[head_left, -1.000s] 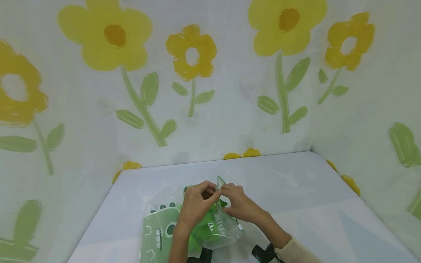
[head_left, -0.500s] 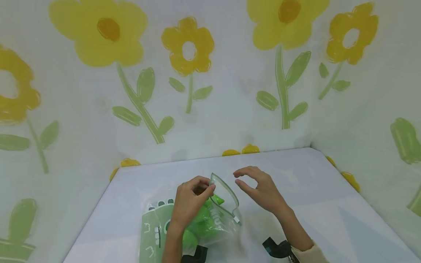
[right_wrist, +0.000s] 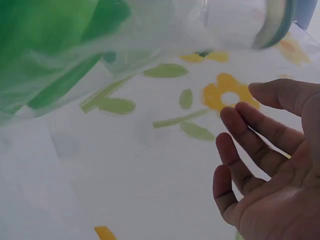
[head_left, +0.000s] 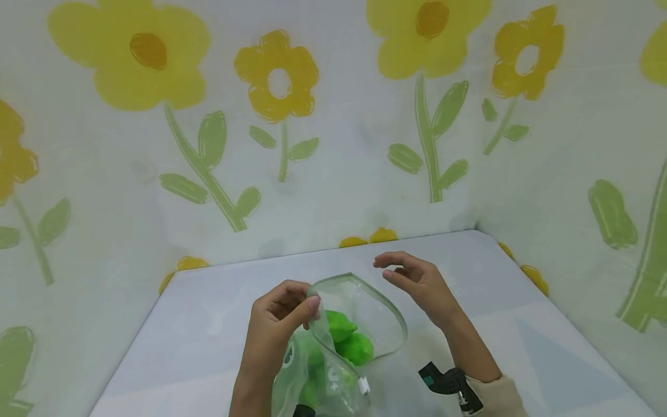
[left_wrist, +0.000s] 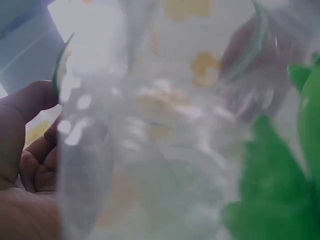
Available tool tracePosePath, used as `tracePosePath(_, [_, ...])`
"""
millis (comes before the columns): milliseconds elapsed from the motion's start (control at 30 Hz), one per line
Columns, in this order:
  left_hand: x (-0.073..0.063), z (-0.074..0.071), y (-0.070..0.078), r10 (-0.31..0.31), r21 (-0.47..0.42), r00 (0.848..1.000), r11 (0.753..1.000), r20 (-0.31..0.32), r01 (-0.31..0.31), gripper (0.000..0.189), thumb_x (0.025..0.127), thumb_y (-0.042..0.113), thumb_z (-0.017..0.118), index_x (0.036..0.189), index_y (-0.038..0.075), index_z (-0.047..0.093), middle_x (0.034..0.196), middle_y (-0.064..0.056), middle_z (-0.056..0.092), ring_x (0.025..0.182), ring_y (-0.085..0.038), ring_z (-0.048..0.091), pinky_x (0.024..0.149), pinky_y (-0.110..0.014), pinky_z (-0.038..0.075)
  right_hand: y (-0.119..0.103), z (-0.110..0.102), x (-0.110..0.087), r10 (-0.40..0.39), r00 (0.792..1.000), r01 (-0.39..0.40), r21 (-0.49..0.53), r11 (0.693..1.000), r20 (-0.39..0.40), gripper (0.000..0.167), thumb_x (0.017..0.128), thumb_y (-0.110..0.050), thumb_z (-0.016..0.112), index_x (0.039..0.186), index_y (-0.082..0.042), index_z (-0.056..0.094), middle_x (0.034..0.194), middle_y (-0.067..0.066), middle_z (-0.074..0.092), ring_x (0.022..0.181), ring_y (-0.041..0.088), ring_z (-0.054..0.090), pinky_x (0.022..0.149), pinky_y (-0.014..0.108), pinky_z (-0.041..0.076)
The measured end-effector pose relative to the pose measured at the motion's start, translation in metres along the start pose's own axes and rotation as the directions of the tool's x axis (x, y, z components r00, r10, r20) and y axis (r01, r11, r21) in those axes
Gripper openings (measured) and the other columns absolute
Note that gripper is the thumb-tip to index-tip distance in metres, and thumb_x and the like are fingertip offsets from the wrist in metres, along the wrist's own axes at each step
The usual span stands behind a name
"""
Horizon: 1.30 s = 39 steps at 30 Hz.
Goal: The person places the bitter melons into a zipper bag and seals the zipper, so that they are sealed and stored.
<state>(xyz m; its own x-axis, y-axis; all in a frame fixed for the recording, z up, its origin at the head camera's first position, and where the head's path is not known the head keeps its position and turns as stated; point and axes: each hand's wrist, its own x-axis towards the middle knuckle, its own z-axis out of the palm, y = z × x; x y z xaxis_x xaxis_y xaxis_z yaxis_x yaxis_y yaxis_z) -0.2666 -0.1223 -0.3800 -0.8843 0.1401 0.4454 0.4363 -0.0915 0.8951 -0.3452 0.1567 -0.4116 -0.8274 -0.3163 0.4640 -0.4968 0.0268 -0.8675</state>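
Note:
A clear plastic zip bag with a green-edged mouth and a white slider stands with its mouth wide in the head view. Bright green objects with pointed tips lie inside; their kind is unclear. My left hand pinches the bag's rim at its left side between thumb and fingers. To the right of the bag and apart from it, my right hand hovers with fingers relaxed and nothing between them. In the left wrist view, the see-through bag wall covers most of the picture.
A white table lies under the bag. Walls printed with yellow flowers and green leaves rise behind and at both sides. A dark wrist camera mount sits on the right wrist.
The right hand has let go of the bag's rim and moved away to the right. The bag's mouth has spread wide and tilted toward the head camera, while the left hand keeps its pinch.

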Motion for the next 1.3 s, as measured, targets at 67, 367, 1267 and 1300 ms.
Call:
tracePosePath(67, [-0.003,-0.002,0.006,0.021,-0.072,0.999,0.997,0.036,-0.019,0.005,0.096,0.002,0.065,0.099,0.006,0.067,0.076,-0.005,0.064,0.069,-0.019,0.057,0.065,-0.032,0.05,-0.002,0.003,0.0,-0.013,0.998,0.008,0.087,0.996,0.053,0.03,0.1,-0.012,0.063,0.129,-0.005,0.063,0.128,0.014,0.063,0.12,0.028,0.059,0.099,0.034,0.048])
tracePosePath(367, [-0.009,-0.014,0.007,0.219,-0.364,0.954,0.922,0.203,-0.134,0.016,0.1,0.002,0.056,0.099,0.013,0.068,0.08,0.007,0.065,0.069,-0.009,0.056,0.06,-0.028,0.046,-0.008,0.022,0.003,-0.315,0.865,0.173,0.359,0.917,0.389,0.036,0.1,0.003,0.056,0.136,0.006,0.055,0.133,0.016,0.059,0.123,0.033,0.054,0.1,0.04,0.047])
tracePosePath(1267, [-0.016,-0.03,0.015,0.335,-0.343,0.863,0.917,0.379,-0.206,0.059,0.111,0.04,0.021,0.127,-0.006,0.055,0.094,-0.009,0.062,0.08,-0.023,0.056,0.069,-0.035,0.05,-0.066,0.028,-0.015,-0.486,0.865,0.502,0.247,0.829,-0.128,0.02,0.084,0.021,0.065,0.1,0.008,0.068,0.093,0.011,0.066,0.09,0.025,0.056,0.084,0.032,0.049])
tracePosePath(1300, [-0.015,-0.034,0.016,0.346,-0.352,0.844,0.914,0.411,-0.203,0.065,0.11,0.043,0.018,0.131,-0.007,0.052,0.096,-0.011,0.061,0.082,-0.025,0.055,0.071,-0.036,0.049,-0.069,0.028,-0.016,-0.474,0.865,0.501,0.219,0.837,-0.164,0.02,0.083,0.023,0.064,0.098,0.01,0.068,0.092,0.012,0.066,0.088,0.025,0.056,0.084,0.032,0.049])
